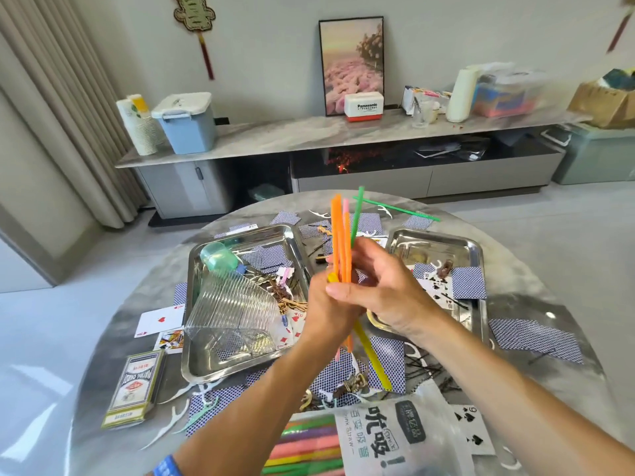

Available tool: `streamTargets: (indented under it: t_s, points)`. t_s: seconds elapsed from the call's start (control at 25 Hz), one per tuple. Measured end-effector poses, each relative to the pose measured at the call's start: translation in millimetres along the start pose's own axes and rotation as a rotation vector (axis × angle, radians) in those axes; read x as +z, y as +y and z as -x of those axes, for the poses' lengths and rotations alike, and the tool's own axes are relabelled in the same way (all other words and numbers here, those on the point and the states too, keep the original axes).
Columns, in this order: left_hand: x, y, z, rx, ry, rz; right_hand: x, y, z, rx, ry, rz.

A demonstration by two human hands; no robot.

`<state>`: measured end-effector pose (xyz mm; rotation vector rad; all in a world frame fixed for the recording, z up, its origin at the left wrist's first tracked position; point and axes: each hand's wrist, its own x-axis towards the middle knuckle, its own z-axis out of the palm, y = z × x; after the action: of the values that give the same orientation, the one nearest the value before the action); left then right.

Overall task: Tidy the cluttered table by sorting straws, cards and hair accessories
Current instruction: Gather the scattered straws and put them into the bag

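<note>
Both hands meet above the middle of the round table. My left hand [326, 314] grips a bundle of straws [341, 235], orange, pink, green and yellow, that stands upright. My right hand [385, 286] closes on the same bundle from the right. A straw bag [395, 438] with more coloured straws lies at the near edge. One green straw [398, 209] lies at the far side. Playing cards [536, 338], blue backs mostly up, are scattered about, along with dark hairpins [426, 369], hair clips [354, 384] and white floss picks [178, 415].
A steel tray [206, 369] on the left holds a ribbed clear cup [233, 307], a green cup, cards and clips. A second steel tray [477, 249] stands on the right. A card box [132, 388] lies at the near left. A sideboard stands behind the table.
</note>
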<state>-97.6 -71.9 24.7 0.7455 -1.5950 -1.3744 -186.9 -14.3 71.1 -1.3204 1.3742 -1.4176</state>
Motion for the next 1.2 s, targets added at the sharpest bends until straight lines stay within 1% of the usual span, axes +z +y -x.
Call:
streamTargets:
  t_s: [0.04,0.12,0.16,0.2,0.32,0.4,0.44,0.52,0.6,0.64,0.68,0.72,0.76,0.8,0.84,0.88,0.92,0.96,1.04,1.12,1.16,1.2]
  points:
    - [4.3,7.0,-4.9,0.008,0.009,0.027,2.0,-2.8,-6.2,-0.020,0.041,0.091]
    - [10.0,14.8,-13.7,-0.003,-0.004,0.076,6.4,-7.8,-18.1,-0.047,0.174,0.313]
    - [10.4,16.3,-16.7,0.002,-0.024,0.075,8.1,-10.3,-22.2,-0.058,0.224,0.345]
    - [9.7,17.2,-18.6,0.009,-0.041,0.061,8.0,-12.9,-25.3,-0.068,0.244,0.324]
    - [4.0,13.3,-20.6,-0.035,-0.102,0.015,3.2,-19.9,-28.6,-0.103,0.254,0.094]
    - [-0.9,8.2,-19.0,-0.070,-0.151,-0.056,-2.9,-28.9,-29.5,-0.171,0.324,-0.118]
    - [-4.0,6.4,-19.7,-0.081,-0.187,-0.104,-7.8,-35.1,-31.3,-0.214,0.401,-0.216]
    - [-11.7,5.4,-22.2,-0.053,-0.277,-0.206,-25.4,-52.2,-38.6,-0.276,0.607,-0.409]
    - [-19.9,9.9,-22.9,-0.043,-0.345,-0.259,-52.3,-71.4,-46.5,-0.302,0.785,-0.565]
    - [-22.9,13.5,-23.8,-0.067,-0.314,-0.248,-64.1,-77.9,-48.6,-0.283,0.839,-0.596]
    - [-25.4,18.1,-27.0,-0.123,-0.228,-0.187,-72.7,-80.2,-49.1,-0.234,0.857,-0.590]
    - [-26.9,24.4,-31.9,-0.208,-0.115,-0.060,-75.2,-77.7,-47.4,-0.141,0.824,-0.534]
    - [-25.7,32.4,-38.1,-0.299,-0.022,0.134,-71.5,-68.4,-43.2,-0.024,0.740,-0.434]
    - [-21.7,42.6,-45.3,-0.360,0.042,0.324,-60.8,-55.0,-36.6,0.104,0.605,-0.299]
    - [-16.3,52.5,-50.8,-0.378,0.081,0.430,-44.6,-39.4,-28.4,0.211,0.433,-0.149]
    - [-10.6,60.6,-54.9,-0.364,0.093,0.432,-27.4,-27.6,-21.0,0.278,0.260,-0.020]
    - [-3.3,66.2,-56.3,-0.347,0.085,0.395,-15.0,-17.9,-15.4,0.304,0.132,0.067]
    - [3.3,70.7,-55.3,-0.333,0.072,0.352,-8.0,-11.5,-13.7,0.296,0.075,0.119]
    - [12.1,71.0,-51.6,-0.337,0.044,0.350,-9.9,-4.7,-21.3,0.242,0.093,0.231]
    - [14.7,67.5,-53.2,-0.356,0.009,0.468,-24.1,-3.3,-30.7,0.185,0.109,0.443]
    - [13.9,64.8,-56.2,-0.349,0.016,0.535,-30.9,-1.4,-36.1,0.167,0.129,0.534]
    - [13.1,59.9,-61.2,-0.347,0.035,0.574,-39.1,1.6,-41.9,0.171,0.168,0.572]
